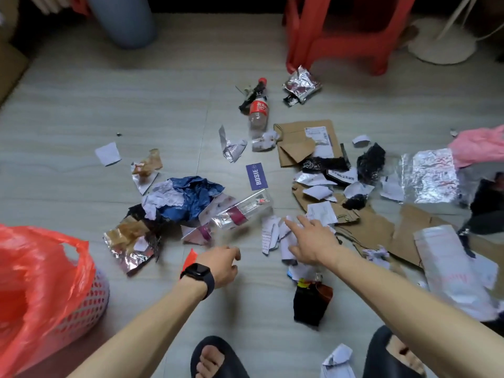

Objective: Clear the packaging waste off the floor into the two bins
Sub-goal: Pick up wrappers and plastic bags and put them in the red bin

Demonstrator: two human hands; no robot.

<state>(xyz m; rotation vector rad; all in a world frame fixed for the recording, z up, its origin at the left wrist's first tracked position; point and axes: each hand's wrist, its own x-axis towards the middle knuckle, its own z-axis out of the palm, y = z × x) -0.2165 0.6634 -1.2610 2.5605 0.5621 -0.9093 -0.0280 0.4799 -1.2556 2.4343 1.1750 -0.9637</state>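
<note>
A single wide-angle camera sat on the person's head, facing forward and steeply down at the floor (81,105). The left hand (221,266) and right hand (313,241) reached in from the bottom edge, with the sandalled feet (215,358) directly beneath. The view was close: a red stool (341,31) marked its far edge and a red-bagged bin (41,282) its left.

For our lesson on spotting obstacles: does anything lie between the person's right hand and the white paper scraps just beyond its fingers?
Nothing visible does. The right hand, fingers straight, is right at the white paper scraps, with nothing lying over them. The clear plastic pack lies to their left, beside them, not between.
</note>
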